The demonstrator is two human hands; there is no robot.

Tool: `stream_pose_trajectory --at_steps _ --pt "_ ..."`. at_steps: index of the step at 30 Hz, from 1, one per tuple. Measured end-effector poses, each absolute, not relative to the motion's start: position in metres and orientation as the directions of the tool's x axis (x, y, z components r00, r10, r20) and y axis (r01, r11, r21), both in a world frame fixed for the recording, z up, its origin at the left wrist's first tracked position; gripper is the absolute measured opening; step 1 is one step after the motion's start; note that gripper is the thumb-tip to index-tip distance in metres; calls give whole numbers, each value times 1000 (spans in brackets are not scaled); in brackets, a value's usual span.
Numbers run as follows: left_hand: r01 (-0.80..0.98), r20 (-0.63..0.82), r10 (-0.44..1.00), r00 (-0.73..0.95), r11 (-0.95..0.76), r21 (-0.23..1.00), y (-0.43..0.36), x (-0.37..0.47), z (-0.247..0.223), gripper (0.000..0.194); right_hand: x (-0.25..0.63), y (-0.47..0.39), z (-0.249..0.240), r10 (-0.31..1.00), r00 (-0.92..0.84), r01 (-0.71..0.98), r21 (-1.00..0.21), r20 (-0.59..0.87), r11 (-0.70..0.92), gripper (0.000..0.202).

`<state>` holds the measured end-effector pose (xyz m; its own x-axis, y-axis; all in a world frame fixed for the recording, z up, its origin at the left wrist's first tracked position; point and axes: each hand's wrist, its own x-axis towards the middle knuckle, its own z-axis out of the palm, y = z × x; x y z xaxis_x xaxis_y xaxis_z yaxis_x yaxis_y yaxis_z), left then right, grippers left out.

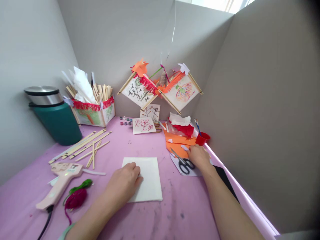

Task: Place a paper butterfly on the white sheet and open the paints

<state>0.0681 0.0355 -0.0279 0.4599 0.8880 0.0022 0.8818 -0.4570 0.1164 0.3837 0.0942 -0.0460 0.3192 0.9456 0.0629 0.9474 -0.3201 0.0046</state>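
My left hand [128, 178] rests on a thick white square sheet [150, 180], its fingers loosely bent and the thumb held apart. Over at the right, my right hand [199, 156] reaches down onto the craft paper with its fingers bent and drawn together. What those fingers hold, if anything, is hidden. Dark-handled scissors [184, 164] lie just left of that hand, on pale lilac paper [192, 172]. Orange paper [176, 140] and small lilac cut-out shapes [184, 147] are beside its fingertips. Behind it stands a red cup [202, 138] with paintbrushes.
At left lie a glue gun [60, 186], yarn [76, 198] and wooden sticks [85, 143]. A green tumbler [56, 121] and a stick-filled decorated box [88, 111] stand behind. Decorated panels [141, 90] hang at the back, above drawn cards [144, 125]. Grey partitions [265, 110] enclose the table.
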Motion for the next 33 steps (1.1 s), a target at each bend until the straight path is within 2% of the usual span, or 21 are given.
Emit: stream_pose_trajectory --at_steps 10,15,18,21,23,25,28,30,33 --pt "871 49 882 468 -470 146 33 64 -28 23 389 102 -62 956 276 961 -37 103 -273 27" --pt "870 47 883 467 -468 152 34 66 -29 23 389 103 -61 935 307 951 -103 180 -292 27" --pt "876 34 896 443 -441 195 33 65 -29 22 386 101 -56 923 297 950 -174 245 -260 27" --pt "855 81 912 403 -406 323 32 65 -29 21 376 96 -49 931 222 953 -268 291 -143 25" --pt "792 125 925 358 -372 484 33 66 -28 19 359 90 -45 927 118 921 -387 357 32 22" --pt "660 109 947 301 -290 693 33 69 -27 21 334 79 -41 885 -9 843 -473 465 257 18" --pt "328 -45 963 264 -46 944 35 74 -25 37 290 58 -35 791 -196 776 -402 579 486 12" --pt "135 -136 945 298 99 986 36 76 -25 50 265 45 -32 716 -303 764 -289 629 577 12" --pt "42 -175 936 306 171 984 38 78 -27 53 242 33 -33 637 -396 745 -174 661 644 12"
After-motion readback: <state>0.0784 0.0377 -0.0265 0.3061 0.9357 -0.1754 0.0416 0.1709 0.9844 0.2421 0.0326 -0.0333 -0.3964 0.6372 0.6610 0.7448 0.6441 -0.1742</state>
